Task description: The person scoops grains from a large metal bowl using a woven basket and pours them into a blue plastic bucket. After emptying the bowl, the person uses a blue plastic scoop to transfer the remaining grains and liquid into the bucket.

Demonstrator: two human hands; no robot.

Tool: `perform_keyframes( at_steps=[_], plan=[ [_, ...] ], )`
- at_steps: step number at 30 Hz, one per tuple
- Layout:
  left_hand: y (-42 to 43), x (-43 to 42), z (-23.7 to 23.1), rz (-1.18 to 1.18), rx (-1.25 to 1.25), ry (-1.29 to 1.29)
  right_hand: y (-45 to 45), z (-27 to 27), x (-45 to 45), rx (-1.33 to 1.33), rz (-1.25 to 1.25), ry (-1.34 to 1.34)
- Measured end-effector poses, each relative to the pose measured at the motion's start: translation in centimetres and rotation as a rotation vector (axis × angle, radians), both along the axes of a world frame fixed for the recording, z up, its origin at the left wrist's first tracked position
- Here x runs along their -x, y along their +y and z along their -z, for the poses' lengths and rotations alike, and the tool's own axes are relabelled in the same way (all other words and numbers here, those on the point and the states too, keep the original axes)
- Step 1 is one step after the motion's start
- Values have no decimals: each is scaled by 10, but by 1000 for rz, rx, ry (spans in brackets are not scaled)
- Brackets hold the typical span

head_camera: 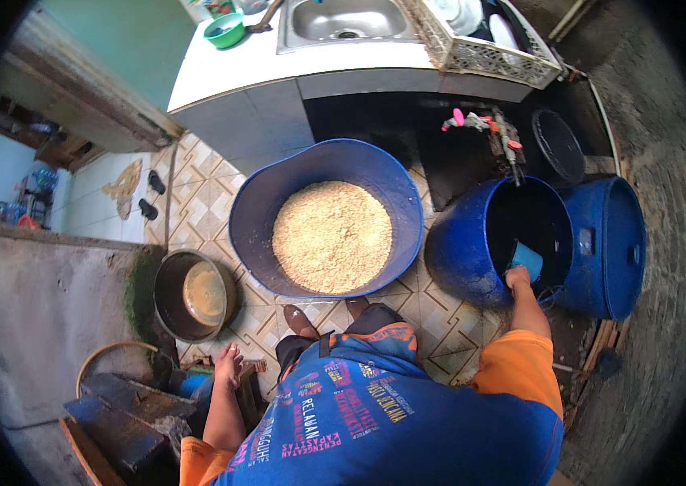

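Note:
My right hand (518,277) grips a light-blue plastic dipper (527,260) over the mouth of a blue plastic barrel (458,252) at the right; the barrel's inside is dark. My left hand (228,366) hangs at the lower left, holding nothing, its fingers loosely bent. In front of my feet stands a large blue tub (251,231). Pale, soybean-like grains or beans (332,237) cover its bottom. To its left, a round metal basin (162,297) holds some cloudy, yellowish liquid (204,294).
Beyond the tub runs a counter (373,61) with a sink (349,21), green bowl (225,31) and dish crate (495,61). A tap (510,152) reaches over the barrel, beside another blue barrel (622,249). Dark wooden furniture (130,404) stands lower left on the tiled floor (452,328).

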State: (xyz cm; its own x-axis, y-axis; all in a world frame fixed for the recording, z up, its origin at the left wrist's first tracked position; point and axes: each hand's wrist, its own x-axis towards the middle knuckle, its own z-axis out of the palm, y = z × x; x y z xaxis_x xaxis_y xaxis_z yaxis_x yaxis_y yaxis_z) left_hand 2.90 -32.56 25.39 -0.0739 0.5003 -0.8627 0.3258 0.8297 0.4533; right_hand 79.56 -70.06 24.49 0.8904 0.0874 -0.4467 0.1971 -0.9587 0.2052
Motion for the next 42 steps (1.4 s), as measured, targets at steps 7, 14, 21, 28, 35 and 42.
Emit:
perform_keyframes(
  at_steps=[7,14,21,28,35,42],
  plan=[
    [4,-35,-34,-5,-53,1,38,-28,21,-1483,1252,314],
    [38,-127,-42,112,-72,-261,39,-130,108,-1896,826,477],
    [78,-259,-41,234,11,-450,106,-229,168,-1640,473,566],
    [98,-359,-11,152,109,-513,216,-239,223,-1349,64,749],
    [159,-353,45,-241,66,-594,306,-228,276,-1186,-511,713],
    [167,-331,-31,83,-169,-553,337,-224,289,-1105,-748,644]
  ],
)
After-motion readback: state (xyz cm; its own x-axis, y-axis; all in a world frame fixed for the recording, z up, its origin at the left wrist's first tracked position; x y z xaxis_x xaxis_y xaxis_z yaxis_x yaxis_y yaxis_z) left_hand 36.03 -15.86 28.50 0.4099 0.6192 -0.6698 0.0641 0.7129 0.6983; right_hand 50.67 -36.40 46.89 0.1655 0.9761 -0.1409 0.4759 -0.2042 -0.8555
